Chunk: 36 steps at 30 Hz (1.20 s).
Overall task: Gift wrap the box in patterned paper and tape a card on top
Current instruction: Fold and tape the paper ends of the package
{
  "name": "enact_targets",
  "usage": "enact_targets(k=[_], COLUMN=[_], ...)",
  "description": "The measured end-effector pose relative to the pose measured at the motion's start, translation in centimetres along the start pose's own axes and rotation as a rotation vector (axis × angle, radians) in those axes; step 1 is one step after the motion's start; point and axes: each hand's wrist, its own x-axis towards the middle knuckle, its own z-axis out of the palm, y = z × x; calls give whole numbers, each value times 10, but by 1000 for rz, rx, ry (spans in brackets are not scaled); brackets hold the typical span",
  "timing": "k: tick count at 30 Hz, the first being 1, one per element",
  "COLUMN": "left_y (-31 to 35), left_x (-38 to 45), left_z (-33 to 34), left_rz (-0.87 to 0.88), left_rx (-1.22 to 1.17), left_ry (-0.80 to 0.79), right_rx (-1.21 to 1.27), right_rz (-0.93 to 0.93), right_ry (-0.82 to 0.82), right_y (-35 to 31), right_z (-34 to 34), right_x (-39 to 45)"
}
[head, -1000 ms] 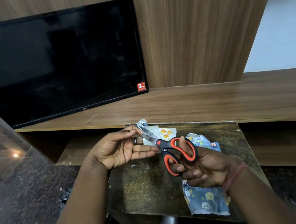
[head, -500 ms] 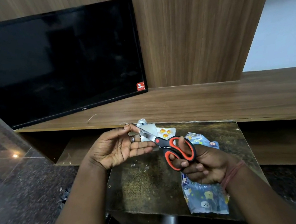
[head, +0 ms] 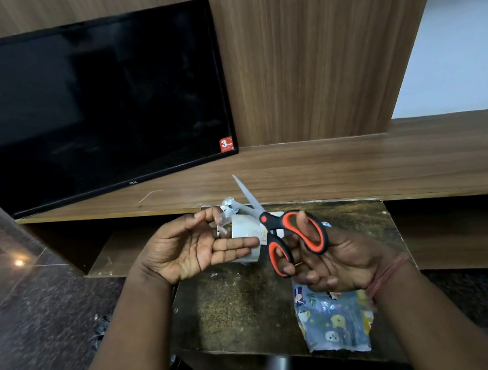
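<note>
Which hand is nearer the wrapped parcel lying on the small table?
Right. The right hand, gripping the scissors, hovers just above the parcel; the left hand, holding tape, is farther off to its left.

Premises consistent with a domestic living room or television area. A flat-screen television [head: 87,108], switched off and bearing a red sticker at its lower right corner, stands on a long, low wood-laminate TV unit [head: 340,168] with an open shelf beneath. Behind it rises a matching wood-grain wall panel [head: 313,51], set against a plain pale wall [head: 464,56]. Flooring is dark polished stone [head: 17,299], reflecting a point of light. A small, worn table [head: 234,306] stands directly before the unit and serves as a work surface, with small scraps scattered on it and on the floor beside it.
</note>
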Motion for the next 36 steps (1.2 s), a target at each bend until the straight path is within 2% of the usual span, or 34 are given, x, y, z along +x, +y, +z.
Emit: enact_targets(k=[3,7,8,10,12,14,16,18,20,22,23,25,26,27,29,36], left_y=[0,-4,-4,-3,-2,-6,-8,-11,-11,-9,-8,-8,-9,-9,-11,-11], left_x=[0,4,5,6,8,8,9,9,11,11,11,11,11,12,13,13], left_z=[2,6,7,12,20,26,30,33,35,38,39,40,40,38,35,34], left_rz=[5,-14,-20,-20,-50,-66,-51,-38,-51,-60,-64,-64,-60,-55,-52,-106], left_rx=[10,57,51,-14,-42,43,72,95,109,162,186,212,221,227,245,238], left_ry=[-45,-55,-30,-23,-50,-88,-74,-74,-122,-170,-182,-194,-203,-208,-201,-204], right_rx=[-180,-379,-512,-883,-1110,-1183,-1187,-1226,-1335,-1461,-1501,-1450,-1443,-1474,-1562,-1603], right_rz=[-63,-233,-208,1,279,441,522,564,524,259,10,-454,-544,-549,-526,-635], right_ry=[349,1024,1173,1440,1567,1519,1472,1463,1474,1511,1465,1181,1023,907,815,858], right_y=[-18,-24,-24,-21,-13,-3,2,1,-4,-12,-17,-22,-22,-19,-10,0], right_z=[6,-9,-17,-36,-51,-59,-56,-40,-26,-10,-2,15,25,31,31,25], right_x=[-13,-32,-39,-55,-64,-60,-52,-46,-44,-41,-36,-22,-13,-6,6,20])
